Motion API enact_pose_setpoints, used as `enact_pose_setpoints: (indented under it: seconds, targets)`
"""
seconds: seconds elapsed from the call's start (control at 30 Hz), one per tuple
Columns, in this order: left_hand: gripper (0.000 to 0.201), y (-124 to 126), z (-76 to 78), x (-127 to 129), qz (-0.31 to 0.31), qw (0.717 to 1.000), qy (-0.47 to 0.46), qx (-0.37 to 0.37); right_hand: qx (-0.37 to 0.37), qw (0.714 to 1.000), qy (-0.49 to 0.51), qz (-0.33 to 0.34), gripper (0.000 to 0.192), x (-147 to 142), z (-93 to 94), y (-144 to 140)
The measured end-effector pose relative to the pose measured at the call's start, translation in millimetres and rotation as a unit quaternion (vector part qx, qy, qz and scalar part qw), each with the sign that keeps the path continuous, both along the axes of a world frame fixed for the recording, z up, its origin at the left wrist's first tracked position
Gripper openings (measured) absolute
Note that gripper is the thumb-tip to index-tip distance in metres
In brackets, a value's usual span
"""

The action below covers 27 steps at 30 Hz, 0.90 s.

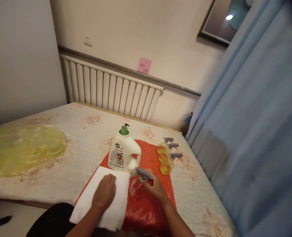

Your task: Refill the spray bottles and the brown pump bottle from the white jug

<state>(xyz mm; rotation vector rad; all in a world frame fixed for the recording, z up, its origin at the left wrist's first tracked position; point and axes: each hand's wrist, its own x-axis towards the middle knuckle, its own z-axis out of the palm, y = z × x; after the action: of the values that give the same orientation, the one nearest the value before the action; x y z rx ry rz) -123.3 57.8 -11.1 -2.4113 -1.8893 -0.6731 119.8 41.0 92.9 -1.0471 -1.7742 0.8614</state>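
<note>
The empty spray bottle [137, 187], clear w/ a grey trigger head, sits at lower centre of the frame on the red plastic sheet [158, 158]; it leans toward the lower left, trigger head uppermost. Right hand [153, 186] is wrapped round the bottle neck just below the trigger head, fingers closed on it. Left hand [104, 192] lies flat, palm down, fingers spread narrow, on the folded white towel [86, 204], which sits just left of the bottle & overlaps the sheet's left edge; the hand grips nothing. Directly above the towel, at frame centre, stands a white detergent jug [123, 153] w/ a green cap & a printed label, upright, handle facing right, base on the red sheet. Right of the jug, near the sheet's right edge, 3 small spray bottles [167, 156] w/ grey trigger heads stand in a close row, each approx. half full of yellow liquid. The sheet rests on a bed w/ a floral cover [86, 128]. At far left of the frame a crumpled yellow transparent bag [22, 148] lies on the cover, well apart from the rest. Behind the bed, upper centre: a white radiator [106, 90], a pink sticky note [144, 65] on the wall above it. A blue curtain [254, 125] fills the right side of the frame
</note>
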Motion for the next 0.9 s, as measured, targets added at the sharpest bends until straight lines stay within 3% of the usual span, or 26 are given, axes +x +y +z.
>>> enact_pose_setpoints:
  seconds: [0.13, 0.27, 0.37, 0.57, 0.77, 0.9]
  targets:
    - [0.021, 0, 1.3, 0, 0.0, 1.0, -0.004, -0.002, -0.046, 0.998, 0.037, -0.015, 0.02, 1, -6.0, 3]
    - [0.021, 0, 2.3, 0, -0.003, 1.0, -0.006, -0.002, -0.075, 0.995, 0.065, -0.025, 0.029, -1, -13.4, 4]
    - [0.021, 0, 1.9, 0, 0.0, 1.0, -0.007, -0.003, -0.066, 0.996, 0.05, -0.024, 0.038, 0, -11.0, 4]
    - [0.02, 0, 0.4, 0, 0.003, 1.0, -0.006, -0.003, -0.039, 0.999, 0.026, -0.013, 0.015, 2, -7.7, 4]
    - [0.02, 0, 0.5, 0, 0.001, 1.0, -0.001, 0.002, -0.06, 0.997, 0.045, -0.024, 0.028, 0, -13.1, 3]
    - [0.019, 0, 0.1, 0, 0.001, 1.0, 0.0, 0.003, -0.039, 0.999, 0.029, -0.007, 0.017, 4, -6.7, 0]
